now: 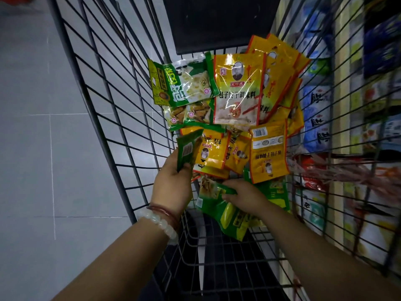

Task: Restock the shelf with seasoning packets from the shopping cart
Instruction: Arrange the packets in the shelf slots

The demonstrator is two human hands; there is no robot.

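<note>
Both forearms reach into the grey wire shopping cart (112, 118) at centre frame. Left hand (171, 187) grips a green seasoning packet (187, 149); right hand (245, 195) pinches another green packet (213, 189). Gathering step; carrying them to the right-side shelf (345, 88) seems next.

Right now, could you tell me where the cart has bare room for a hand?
Bare cart floor lies near you, between the forearms, below the green packets. The far end is crowded with yellow packets; the left hand and right hand fill the middle.
</note>
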